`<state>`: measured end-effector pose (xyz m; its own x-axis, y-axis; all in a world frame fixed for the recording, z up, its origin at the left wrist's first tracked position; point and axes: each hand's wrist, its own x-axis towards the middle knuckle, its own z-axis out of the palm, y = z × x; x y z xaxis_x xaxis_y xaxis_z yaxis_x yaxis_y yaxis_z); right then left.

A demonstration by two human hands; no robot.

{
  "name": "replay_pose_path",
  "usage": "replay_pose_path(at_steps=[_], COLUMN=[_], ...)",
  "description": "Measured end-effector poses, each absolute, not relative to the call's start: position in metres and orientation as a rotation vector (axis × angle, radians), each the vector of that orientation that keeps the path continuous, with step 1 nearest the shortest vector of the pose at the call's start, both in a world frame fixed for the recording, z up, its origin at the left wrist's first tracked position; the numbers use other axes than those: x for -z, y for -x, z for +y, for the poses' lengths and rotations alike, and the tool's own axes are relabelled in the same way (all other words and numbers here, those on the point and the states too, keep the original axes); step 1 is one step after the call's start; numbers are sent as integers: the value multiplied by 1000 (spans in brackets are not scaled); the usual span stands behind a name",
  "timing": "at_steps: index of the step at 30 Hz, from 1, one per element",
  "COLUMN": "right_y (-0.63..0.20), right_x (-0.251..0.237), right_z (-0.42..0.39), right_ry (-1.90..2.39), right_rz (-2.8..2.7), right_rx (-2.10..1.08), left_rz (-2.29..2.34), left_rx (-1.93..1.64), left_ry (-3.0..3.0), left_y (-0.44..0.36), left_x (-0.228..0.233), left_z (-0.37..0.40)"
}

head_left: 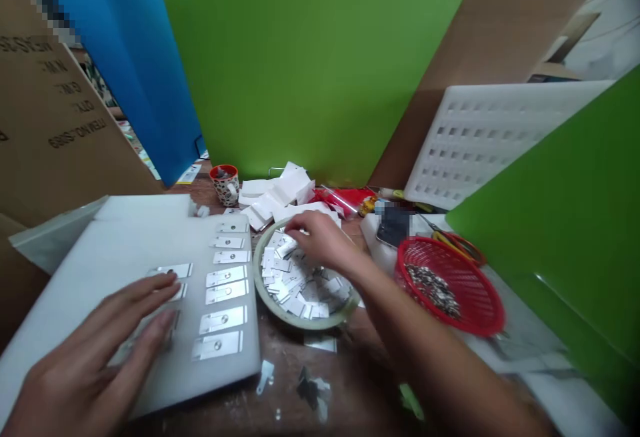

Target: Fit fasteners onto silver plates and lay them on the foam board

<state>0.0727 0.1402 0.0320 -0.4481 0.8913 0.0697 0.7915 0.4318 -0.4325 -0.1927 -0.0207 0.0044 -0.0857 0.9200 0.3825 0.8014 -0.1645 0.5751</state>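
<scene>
My left hand [100, 343] lies flat on a white foam board [125, 237], fingers spread over a couple of small metal plates [173, 270]. A column of several shiny plates [225, 290] sits along the board's right side. My right hand [320, 237] reaches into a round pale bowl [260, 283] heaped with small metal plates [300, 287], fingertips touching the pile at its far edge. Whether the fingers pinch a plate is hidden.
A red mesh basket [475, 310] with small dark parts stands to the right. A patterned cup [225, 183], white foam scraps [275, 197], red packaging [350, 198] and a perforated white tray [490, 143] lie behind. Green panels [320, 57] and cardboard [50, 110] wall the space.
</scene>
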Motion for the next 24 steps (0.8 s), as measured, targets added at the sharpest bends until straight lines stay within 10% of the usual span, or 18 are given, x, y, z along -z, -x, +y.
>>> replay_pose_path(at_steps=[16, 24], right_y=[-177, -180], right_x=[-10, -26], right_z=[138, 59], right_ry=[1746, 1220], right_rz=[-2392, -2193], right_rx=[-321, -205], left_rz=[1171, 913], left_rx=[-878, -879], left_ry=[-1762, -501], left_y=[27, 2], left_x=[9, 11], left_z=[-15, -5])
